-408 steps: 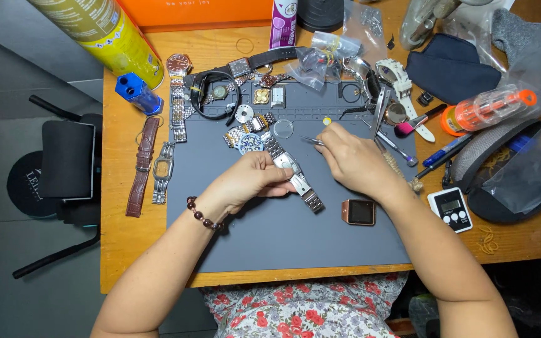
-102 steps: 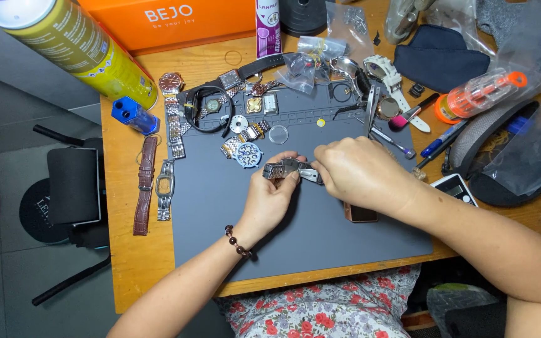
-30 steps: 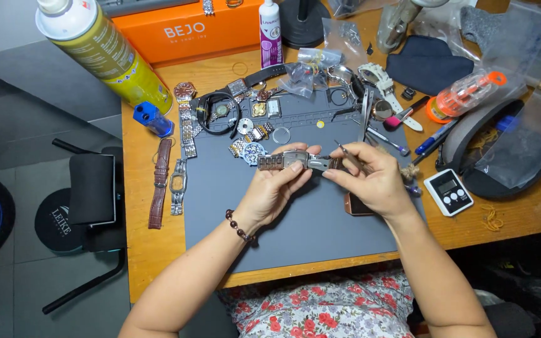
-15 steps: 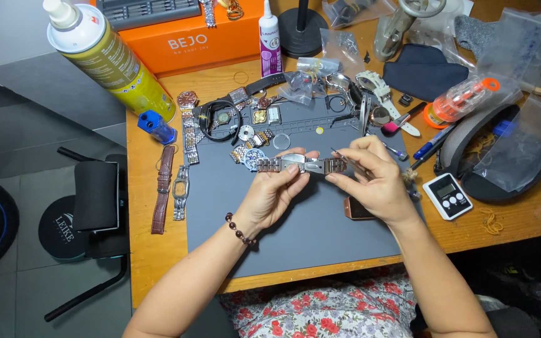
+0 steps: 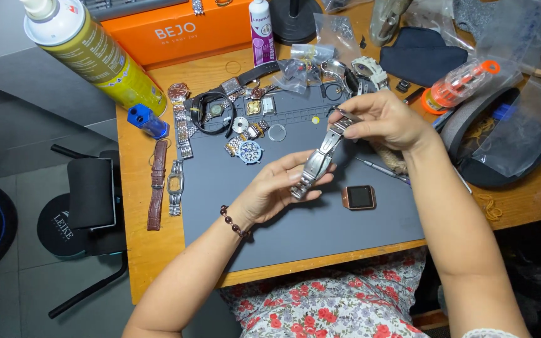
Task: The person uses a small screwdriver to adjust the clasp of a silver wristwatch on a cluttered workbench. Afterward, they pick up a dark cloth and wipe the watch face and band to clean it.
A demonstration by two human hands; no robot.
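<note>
1. Head view: silver metal link watch bracelet [image 5: 318, 161] runs diagonally above the grey work mat [image 5: 295, 231].
2. Left hand [image 5: 275, 195] cradles its lower end, fingers curled round.
3. Right hand [image 5: 383, 119] pinches the upper end at its fingertips.

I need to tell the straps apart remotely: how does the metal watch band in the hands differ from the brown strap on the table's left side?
The metal watch band is silvery and linked; the brown strap looks like plain leather. The band is held up between the left hand and the right hand, tilted over the grey mat; the strap lies flat and untouched on bare wood. Both are long and narrow.
</note>
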